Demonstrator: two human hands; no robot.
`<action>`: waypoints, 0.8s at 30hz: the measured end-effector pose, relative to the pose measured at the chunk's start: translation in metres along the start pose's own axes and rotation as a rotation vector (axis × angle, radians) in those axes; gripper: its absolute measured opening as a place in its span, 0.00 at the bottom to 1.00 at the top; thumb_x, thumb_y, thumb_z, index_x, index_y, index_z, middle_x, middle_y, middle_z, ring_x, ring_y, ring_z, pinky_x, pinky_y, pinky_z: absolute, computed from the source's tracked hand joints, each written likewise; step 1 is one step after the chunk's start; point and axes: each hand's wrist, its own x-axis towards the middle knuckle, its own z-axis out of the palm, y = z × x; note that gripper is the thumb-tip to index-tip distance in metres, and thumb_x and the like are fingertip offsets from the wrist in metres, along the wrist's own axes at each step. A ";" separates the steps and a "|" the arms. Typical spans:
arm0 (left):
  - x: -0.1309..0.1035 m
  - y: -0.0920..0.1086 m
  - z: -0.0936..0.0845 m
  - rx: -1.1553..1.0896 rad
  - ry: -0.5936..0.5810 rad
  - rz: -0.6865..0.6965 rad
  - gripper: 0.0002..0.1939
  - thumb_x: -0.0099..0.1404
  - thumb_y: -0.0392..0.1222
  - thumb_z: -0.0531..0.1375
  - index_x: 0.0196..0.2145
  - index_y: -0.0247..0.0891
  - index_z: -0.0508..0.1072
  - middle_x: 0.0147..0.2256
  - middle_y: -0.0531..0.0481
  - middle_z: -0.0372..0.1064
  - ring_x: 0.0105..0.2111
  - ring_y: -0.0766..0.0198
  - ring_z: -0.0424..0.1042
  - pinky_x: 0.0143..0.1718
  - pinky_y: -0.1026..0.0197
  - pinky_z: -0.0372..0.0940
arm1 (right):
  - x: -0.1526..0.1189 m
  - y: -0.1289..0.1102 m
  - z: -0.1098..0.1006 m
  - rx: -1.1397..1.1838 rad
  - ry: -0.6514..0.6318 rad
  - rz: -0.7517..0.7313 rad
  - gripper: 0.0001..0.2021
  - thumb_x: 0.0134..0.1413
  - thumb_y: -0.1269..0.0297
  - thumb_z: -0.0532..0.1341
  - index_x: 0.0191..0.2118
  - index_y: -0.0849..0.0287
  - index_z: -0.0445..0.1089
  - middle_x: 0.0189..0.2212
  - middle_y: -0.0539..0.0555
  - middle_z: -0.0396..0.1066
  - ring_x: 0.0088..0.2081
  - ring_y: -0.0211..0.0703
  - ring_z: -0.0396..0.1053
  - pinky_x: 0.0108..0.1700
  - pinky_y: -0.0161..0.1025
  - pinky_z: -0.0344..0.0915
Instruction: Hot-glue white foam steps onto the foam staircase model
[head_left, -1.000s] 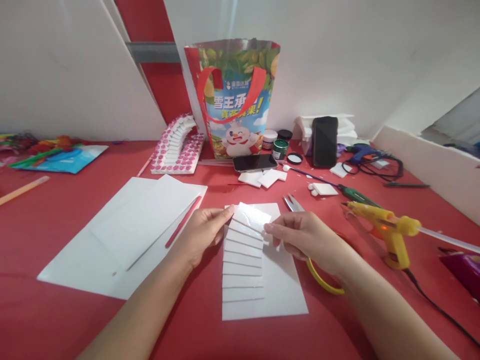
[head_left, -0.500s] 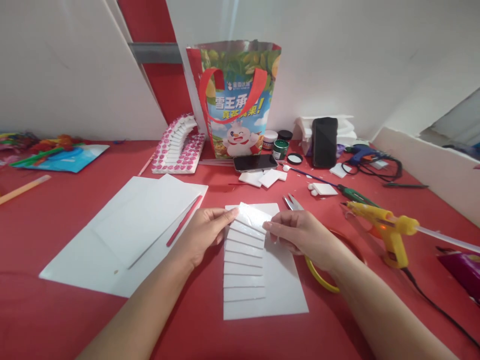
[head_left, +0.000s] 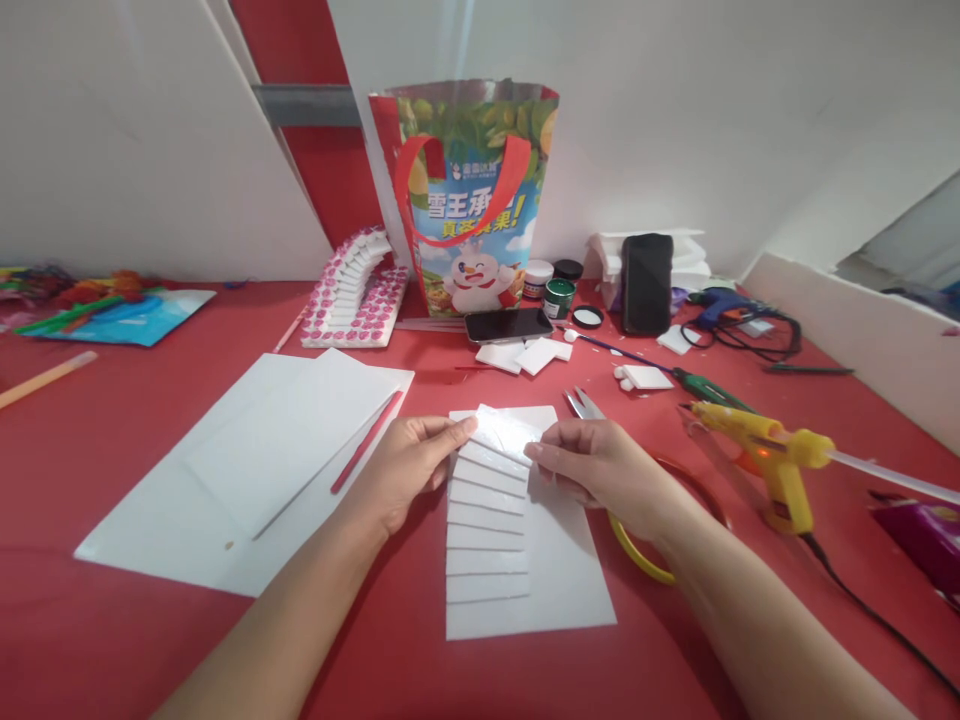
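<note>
A white rectangular foam board lies in front of me, with several white foam strips overlapping on it like fanned steps. At the far end sits the topmost foam strip, tilted and shiny. My left hand pinches its left end between thumb and fingers. The right end is between the thumb and fingers of my right hand. Scissors rest partly under my right hand and forearm, their blades pointing away. To the right lies a yellow hot glue gun with a clear glue stick in its back.
Left are large white sheets with a red stick. Behind stand a curved stepped model, a printed bag, paint jars and an upright phone. Small white pieces and a green-handled tool lie nearby.
Both hands keep the same grip on the top strip, with hardly any movement. The whole view has shifted very slightly.
</note>
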 end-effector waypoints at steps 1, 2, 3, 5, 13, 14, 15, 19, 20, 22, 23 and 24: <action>0.000 0.000 0.000 0.004 0.001 0.003 0.21 0.56 0.54 0.68 0.19 0.36 0.69 0.17 0.58 0.58 0.16 0.75 0.52 0.19 0.66 0.42 | 0.000 0.000 0.000 0.000 -0.003 0.001 0.19 0.48 0.51 0.71 0.23 0.60 0.67 0.12 0.40 0.54 0.15 0.26 0.46 0.19 0.31 0.37; 0.000 0.000 0.000 0.005 0.003 0.006 0.21 0.57 0.55 0.68 0.20 0.36 0.70 0.17 0.58 0.58 0.16 0.75 0.52 0.19 0.66 0.42 | 0.000 0.001 0.000 0.001 -0.005 0.001 0.19 0.48 0.51 0.71 0.24 0.60 0.67 0.12 0.40 0.54 0.15 0.26 0.46 0.19 0.31 0.38; 0.001 -0.001 0.000 0.006 0.004 0.007 0.21 0.57 0.55 0.68 0.20 0.36 0.69 0.17 0.58 0.58 0.16 0.75 0.51 0.19 0.66 0.42 | 0.001 0.001 0.000 0.001 -0.002 0.000 0.19 0.48 0.51 0.71 0.24 0.60 0.67 0.12 0.40 0.54 0.15 0.26 0.46 0.19 0.31 0.38; 0.001 -0.001 0.000 0.008 0.007 0.006 0.21 0.57 0.55 0.68 0.19 0.36 0.69 0.17 0.58 0.57 0.16 0.75 0.51 0.19 0.66 0.42 | 0.001 0.002 0.001 0.003 0.002 0.000 0.19 0.48 0.51 0.71 0.23 0.60 0.67 0.12 0.41 0.55 0.15 0.26 0.46 0.19 0.31 0.38; 0.000 -0.002 -0.001 0.009 0.004 -0.046 0.22 0.58 0.58 0.66 0.23 0.35 0.73 0.18 0.57 0.57 0.16 0.75 0.50 0.19 0.67 0.41 | 0.001 0.001 0.001 0.012 0.005 -0.011 0.19 0.47 0.52 0.71 0.23 0.60 0.67 0.14 0.42 0.59 0.15 0.26 0.47 0.19 0.32 0.37; 0.000 -0.002 -0.001 0.006 0.005 -0.057 0.22 0.58 0.59 0.66 0.24 0.34 0.74 0.18 0.57 0.57 0.16 0.75 0.50 0.19 0.67 0.41 | 0.001 0.001 0.000 0.003 -0.005 -0.011 0.19 0.48 0.52 0.71 0.23 0.60 0.67 0.14 0.43 0.59 0.15 0.26 0.47 0.19 0.32 0.37; 0.000 -0.002 -0.001 0.004 0.004 -0.064 0.23 0.58 0.59 0.66 0.24 0.34 0.74 0.18 0.57 0.57 0.16 0.75 0.50 0.19 0.67 0.41 | 0.001 0.001 0.000 -0.004 -0.015 -0.010 0.18 0.49 0.51 0.71 0.24 0.60 0.68 0.15 0.43 0.60 0.15 0.26 0.48 0.19 0.32 0.37; 0.001 -0.002 -0.001 0.006 0.007 -0.061 0.23 0.57 0.59 0.67 0.23 0.34 0.74 0.18 0.57 0.58 0.16 0.75 0.50 0.19 0.67 0.41 | 0.001 0.001 0.001 -0.002 -0.016 0.003 0.19 0.50 0.50 0.70 0.24 0.60 0.68 0.15 0.43 0.59 0.16 0.26 0.47 0.19 0.32 0.37; 0.001 -0.003 -0.001 0.008 0.008 -0.054 0.23 0.56 0.59 0.68 0.23 0.34 0.74 0.18 0.57 0.58 0.16 0.75 0.50 0.19 0.67 0.41 | 0.002 0.001 0.001 0.003 -0.010 0.004 0.19 0.49 0.50 0.70 0.24 0.60 0.68 0.15 0.43 0.59 0.16 0.26 0.47 0.19 0.32 0.36; 0.001 -0.004 -0.001 0.013 0.009 -0.037 0.23 0.55 0.59 0.68 0.23 0.34 0.74 0.18 0.57 0.58 0.16 0.75 0.51 0.19 0.66 0.41 | 0.002 0.002 0.000 0.017 -0.007 0.002 0.20 0.48 0.50 0.71 0.24 0.60 0.67 0.16 0.43 0.59 0.16 0.26 0.46 0.19 0.32 0.36; 0.002 -0.005 -0.001 0.016 0.007 -0.028 0.23 0.55 0.60 0.68 0.23 0.34 0.73 0.18 0.57 0.58 0.16 0.75 0.51 0.18 0.66 0.41 | 0.003 0.003 0.000 0.023 -0.013 0.000 0.20 0.48 0.50 0.71 0.24 0.60 0.67 0.15 0.43 0.59 0.16 0.26 0.46 0.19 0.32 0.37; 0.002 -0.005 -0.001 0.020 0.006 -0.022 0.23 0.55 0.60 0.68 0.23 0.34 0.73 0.18 0.57 0.58 0.16 0.75 0.51 0.18 0.66 0.42 | 0.003 0.004 0.000 0.026 -0.014 -0.004 0.20 0.48 0.50 0.71 0.24 0.60 0.67 0.15 0.42 0.58 0.16 0.26 0.47 0.19 0.31 0.37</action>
